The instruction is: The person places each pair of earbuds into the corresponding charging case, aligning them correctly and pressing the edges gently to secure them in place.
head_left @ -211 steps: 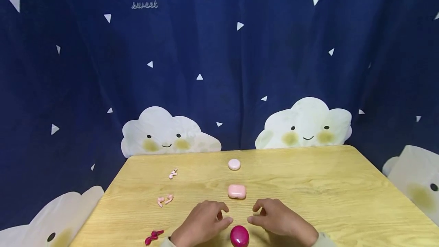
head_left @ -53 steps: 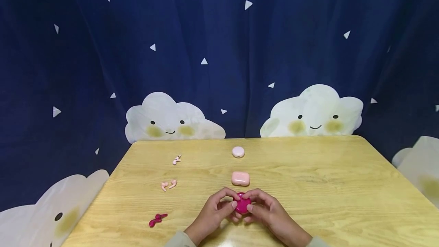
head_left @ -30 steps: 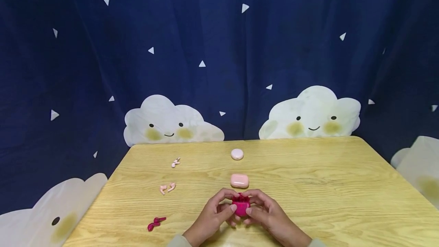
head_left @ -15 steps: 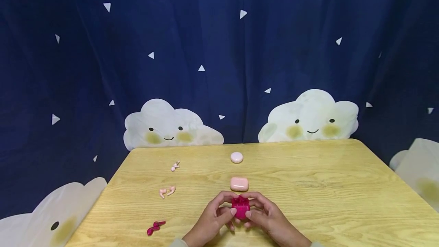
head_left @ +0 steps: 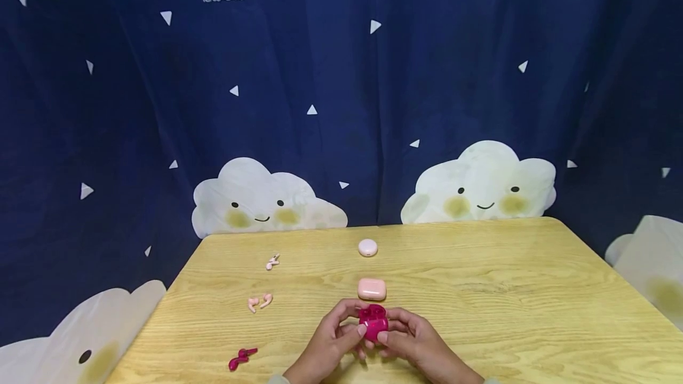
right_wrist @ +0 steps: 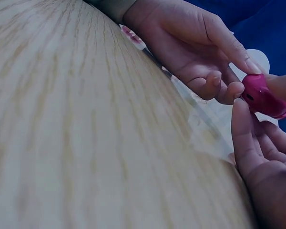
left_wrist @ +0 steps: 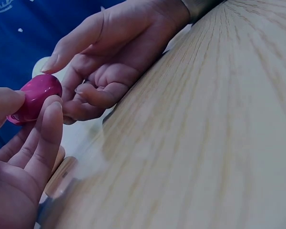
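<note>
In the head view, a round magenta earbud case (head_left: 374,325) is held up with its lid flipped back, so its inside shows. My left hand (head_left: 328,339) grips its left side, thumb on the front and fingers behind. My right hand (head_left: 424,342) holds the right side, its thumb at the lower front and the other fingers curled behind. Both wrist views show the smooth underside of the case (left_wrist: 40,95) between the thumbs and fingertips. Two magenta earbuds (head_left: 242,359) lie on the wooden table (head_left: 507,313), left of my hands.
Just beyond my hands sits a closed pink case (head_left: 372,289), with a paler round case (head_left: 367,248) farther back. Pink earbuds (head_left: 259,301) and pale pink earbuds (head_left: 273,262) lie to the left. A dark blue curtain (head_left: 373,105) hangs behind the table.
Earlier the magenta case lay closed on the table between my hands. Both hands have since lifted it and opened its lid; my right index finger has now shifted off the lid's top.
</note>
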Available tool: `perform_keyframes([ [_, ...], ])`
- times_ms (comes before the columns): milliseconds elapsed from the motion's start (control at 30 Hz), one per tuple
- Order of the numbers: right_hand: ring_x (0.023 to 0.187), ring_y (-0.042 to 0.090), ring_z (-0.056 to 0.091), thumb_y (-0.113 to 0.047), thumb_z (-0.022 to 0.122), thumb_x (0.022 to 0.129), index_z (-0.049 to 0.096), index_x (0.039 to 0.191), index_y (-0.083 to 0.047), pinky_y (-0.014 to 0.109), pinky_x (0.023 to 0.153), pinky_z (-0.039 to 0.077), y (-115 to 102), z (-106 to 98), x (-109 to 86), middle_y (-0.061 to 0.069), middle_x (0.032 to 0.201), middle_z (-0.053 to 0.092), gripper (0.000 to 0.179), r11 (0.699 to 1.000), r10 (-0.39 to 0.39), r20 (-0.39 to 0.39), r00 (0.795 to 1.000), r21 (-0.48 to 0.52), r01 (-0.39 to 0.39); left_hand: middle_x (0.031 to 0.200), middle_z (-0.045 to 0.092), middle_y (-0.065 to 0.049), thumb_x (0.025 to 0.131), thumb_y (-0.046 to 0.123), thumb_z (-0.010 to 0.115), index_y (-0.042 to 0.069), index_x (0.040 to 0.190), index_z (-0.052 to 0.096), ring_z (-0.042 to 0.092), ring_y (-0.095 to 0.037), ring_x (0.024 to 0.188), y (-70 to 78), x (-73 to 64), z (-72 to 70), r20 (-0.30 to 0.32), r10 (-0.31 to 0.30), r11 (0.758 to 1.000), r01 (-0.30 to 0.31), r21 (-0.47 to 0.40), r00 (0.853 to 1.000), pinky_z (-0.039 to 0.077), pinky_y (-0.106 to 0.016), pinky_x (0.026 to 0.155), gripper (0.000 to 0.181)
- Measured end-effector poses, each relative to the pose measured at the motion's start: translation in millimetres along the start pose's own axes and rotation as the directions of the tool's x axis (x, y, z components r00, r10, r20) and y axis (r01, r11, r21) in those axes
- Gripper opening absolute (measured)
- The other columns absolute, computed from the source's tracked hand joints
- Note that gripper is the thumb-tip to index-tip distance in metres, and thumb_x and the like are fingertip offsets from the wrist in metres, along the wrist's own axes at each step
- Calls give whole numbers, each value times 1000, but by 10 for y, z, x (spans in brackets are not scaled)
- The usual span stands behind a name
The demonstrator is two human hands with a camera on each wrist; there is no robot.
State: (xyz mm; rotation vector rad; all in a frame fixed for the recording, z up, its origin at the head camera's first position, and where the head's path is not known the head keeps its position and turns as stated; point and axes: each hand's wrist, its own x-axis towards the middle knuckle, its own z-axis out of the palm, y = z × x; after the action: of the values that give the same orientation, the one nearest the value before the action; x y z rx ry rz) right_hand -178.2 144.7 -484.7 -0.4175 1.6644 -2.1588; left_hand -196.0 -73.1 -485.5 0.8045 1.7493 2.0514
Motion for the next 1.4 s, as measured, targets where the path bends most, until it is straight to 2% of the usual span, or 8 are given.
perform_keyframes([
  [167,89,18,66,-11,60,95,56,118,11,31,78,56,27,14,0,13,103,68,32,999,-19,-15,1000,-39,18,119,49,-19,99,7,52,3,135,42,64,-14,80,-9,-2,-1,7,26,1000,-26,-3,1000,55,-27,64,38],
  [267,85,15,66,-11,61,95,60,114,11,29,75,56,34,16,0,12,96,69,29,997,-31,-14,999,-68,30,121,49,-20,99,6,52,4,136,42,65,-14,81,-14,-3,0,13,29,1000,-29,-4,1000,56,-28,64,39],
  [567,79,12,65,-12,62,94,61,110,13,27,70,56,28,20,8,12,89,69,30,989,-59,-3,998,-138,58,120,51,-17,99,7,52,6,136,43,65,-14,82,-20,5,-7,19,22,1000,-22,2,1000,55,-27,66,39],
  [733,79,13,66,-12,62,94,61,111,13,27,70,56,31,15,14,13,90,69,30,988,-60,-2,998,-143,59,118,53,-17,99,8,53,5,136,43,65,-15,82,-17,7,-3,14,30,1000,-30,-3,999,56,-28,65,39],
  [967,80,12,65,-12,61,95,60,112,13,27,71,56,30,14,0,12,90,68,30,989,-57,3,998,-136,57,117,53,-15,98,7,55,4,136,43,65,-14,82,-15,-2,4,1,-1,1000,1,-10,1000,55,-25,66,40],
  [1133,79,13,66,-12,61,95,60,111,13,28,70,56,28,23,-9,12,89,69,29,989,-57,-11,998,-140,55,118,53,-16,98,7,54,4,136,43,65,-14,82,-10,-10,14,6,2,1000,-2,-15,1000,55,-25,66,40],
  [1400,79,14,65,-12,62,94,62,108,12,28,69,56,10,36,-15,12,89,68,28,982,-66,-22,998,-178,61,118,54,-15,97,9,57,8,134,46,65,-16,84,5,-15,5,6,-28,999,28,20,1000,56,-28,66,39],
])
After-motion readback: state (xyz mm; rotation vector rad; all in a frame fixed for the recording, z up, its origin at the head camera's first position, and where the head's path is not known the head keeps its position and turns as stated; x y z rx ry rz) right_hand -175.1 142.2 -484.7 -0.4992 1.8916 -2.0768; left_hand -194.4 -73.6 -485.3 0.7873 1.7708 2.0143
